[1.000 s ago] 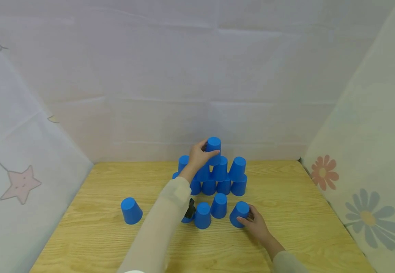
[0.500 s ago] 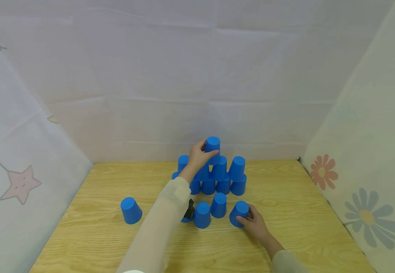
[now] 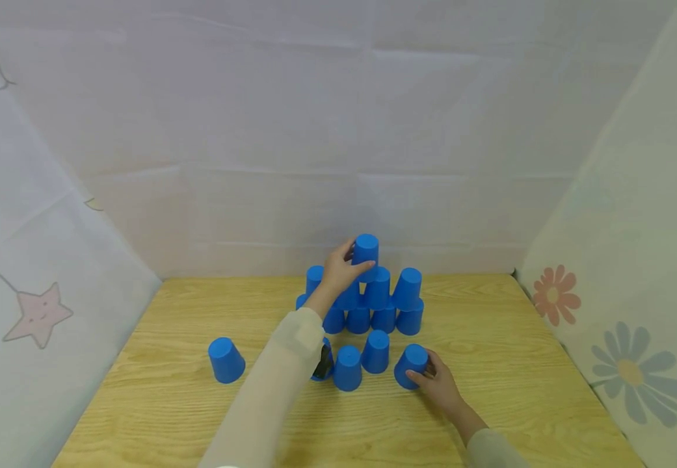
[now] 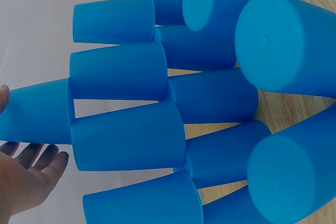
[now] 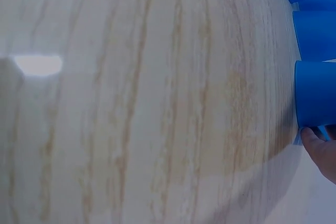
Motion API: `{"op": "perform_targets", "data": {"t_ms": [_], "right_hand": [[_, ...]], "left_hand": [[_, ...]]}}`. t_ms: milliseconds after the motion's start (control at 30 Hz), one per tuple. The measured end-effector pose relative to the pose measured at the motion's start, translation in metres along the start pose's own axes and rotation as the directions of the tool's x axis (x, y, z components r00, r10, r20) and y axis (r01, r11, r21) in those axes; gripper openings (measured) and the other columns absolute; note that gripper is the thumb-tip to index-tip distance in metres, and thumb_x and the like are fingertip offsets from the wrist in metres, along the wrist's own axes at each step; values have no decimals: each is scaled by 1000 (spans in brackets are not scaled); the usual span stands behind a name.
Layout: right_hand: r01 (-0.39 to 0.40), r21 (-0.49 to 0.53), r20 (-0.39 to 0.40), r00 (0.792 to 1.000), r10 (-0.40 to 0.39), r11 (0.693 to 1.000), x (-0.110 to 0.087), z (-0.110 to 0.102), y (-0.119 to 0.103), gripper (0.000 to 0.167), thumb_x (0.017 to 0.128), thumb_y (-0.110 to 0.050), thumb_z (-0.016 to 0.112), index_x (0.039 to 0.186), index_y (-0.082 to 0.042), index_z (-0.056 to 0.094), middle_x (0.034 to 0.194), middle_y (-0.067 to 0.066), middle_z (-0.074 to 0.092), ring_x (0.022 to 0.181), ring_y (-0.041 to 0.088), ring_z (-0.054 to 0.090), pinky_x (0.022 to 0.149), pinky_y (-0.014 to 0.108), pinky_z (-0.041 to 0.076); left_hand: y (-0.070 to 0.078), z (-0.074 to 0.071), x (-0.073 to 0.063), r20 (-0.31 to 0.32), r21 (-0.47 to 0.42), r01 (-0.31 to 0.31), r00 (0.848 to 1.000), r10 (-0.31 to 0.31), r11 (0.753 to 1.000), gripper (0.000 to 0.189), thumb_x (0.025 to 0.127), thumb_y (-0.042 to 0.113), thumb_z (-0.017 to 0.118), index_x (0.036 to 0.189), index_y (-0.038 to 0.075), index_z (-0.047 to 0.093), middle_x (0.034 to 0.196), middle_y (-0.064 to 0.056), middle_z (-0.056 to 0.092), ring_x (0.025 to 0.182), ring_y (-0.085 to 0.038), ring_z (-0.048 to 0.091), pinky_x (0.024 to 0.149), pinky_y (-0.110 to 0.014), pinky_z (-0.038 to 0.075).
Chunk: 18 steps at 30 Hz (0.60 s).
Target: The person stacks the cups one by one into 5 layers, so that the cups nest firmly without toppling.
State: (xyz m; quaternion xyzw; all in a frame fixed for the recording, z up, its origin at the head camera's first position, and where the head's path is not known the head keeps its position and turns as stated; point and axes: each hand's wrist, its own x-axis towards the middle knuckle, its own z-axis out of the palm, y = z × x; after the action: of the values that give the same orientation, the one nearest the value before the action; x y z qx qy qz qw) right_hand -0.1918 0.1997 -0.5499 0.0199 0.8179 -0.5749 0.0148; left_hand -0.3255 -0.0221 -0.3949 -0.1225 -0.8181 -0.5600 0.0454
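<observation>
My left hand [image 3: 339,268] grips an upside-down blue cup [image 3: 366,250] between thumb and fingers at the top of a cup pyramid. In the left wrist view that held cup [image 4: 37,109] has its rim against two second-row cups, one of them the nearer cup [image 4: 128,137]. Below them a bottom row of cups [image 3: 358,320] stands on the table, partly hidden by my left arm. On the right, my right hand [image 3: 440,389] holds another upside-down cup [image 3: 411,367] on the tabletop, thumb in front and fingers behind.
Between the hands, in front of the pyramid, stand several loose cups, among them a cup [image 3: 348,369] and a cup [image 3: 376,352]. A lone cup [image 3: 225,361] sits at left on the wooden table [image 3: 168,416]. A white cloth [image 3: 338,130] hangs behind.
</observation>
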Motion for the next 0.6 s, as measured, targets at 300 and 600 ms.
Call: {"op": "perform_targets", "data": {"t_ms": [300,600], "right_hand": [[-5,11,-24,1000,5,1000,0,2,0,62,75,-25,67,126,-5,38,124,19,42,113,37,37,89,51,32],[-4,3,-13,1000,4,1000,-2,-1,-10,60,76,-24,66,126,-5,37,124,19,42,113,37,37,90,51,31]], "left_hand": [[-7,-8,-11,-20,-48,17,1000,-18,999,66,77,31,64,134,14,33,130,-13,39,117,-29,36,90,-45,35],[-13,-20,-22,-42,-67,22,999,-25,998,64,77,30,65,132,14,36,128,-11,41,115,-28,38,88,-46,36]]}}
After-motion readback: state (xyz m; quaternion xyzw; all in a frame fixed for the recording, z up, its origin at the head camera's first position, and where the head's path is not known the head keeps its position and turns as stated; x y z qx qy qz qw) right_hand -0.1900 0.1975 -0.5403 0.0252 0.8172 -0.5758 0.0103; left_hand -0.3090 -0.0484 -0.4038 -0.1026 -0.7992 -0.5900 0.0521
